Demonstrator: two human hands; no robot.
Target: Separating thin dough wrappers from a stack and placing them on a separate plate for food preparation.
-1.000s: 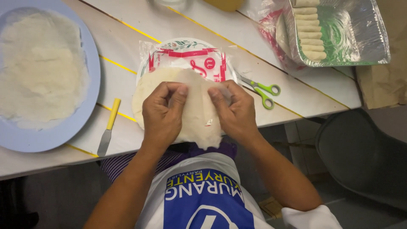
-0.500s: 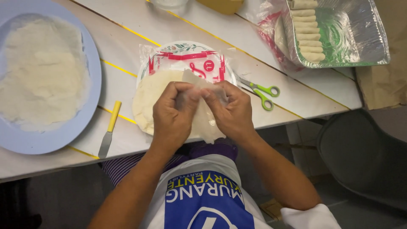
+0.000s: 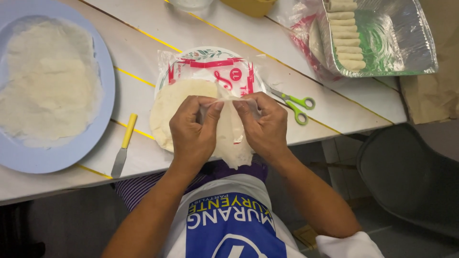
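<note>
Both hands are mid-frame pinching the same thin wrapper sheet [image 3: 233, 131]: left hand [image 3: 193, 130] and right hand [image 3: 263, 125] have fingertips closed narrow on its upper edge, and its lower end droops past the table [image 3: 296, 43] edge. It's over the pale wrapper stack [image 3: 174, 107] on a clear plastic bag with red print [image 3: 210, 64]. Green scissors [image 3: 294, 102] just right, yellow-handled spatula [image 3: 123, 145] lower left, big blue plate [image 3: 62, 153] far left, foil tray of rolls [image 3: 392, 38] upper right

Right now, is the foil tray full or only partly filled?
Partly filled. The foil tray holds one row of pale rolls along its left side; the rest of its bottom shows bare foil.
</note>
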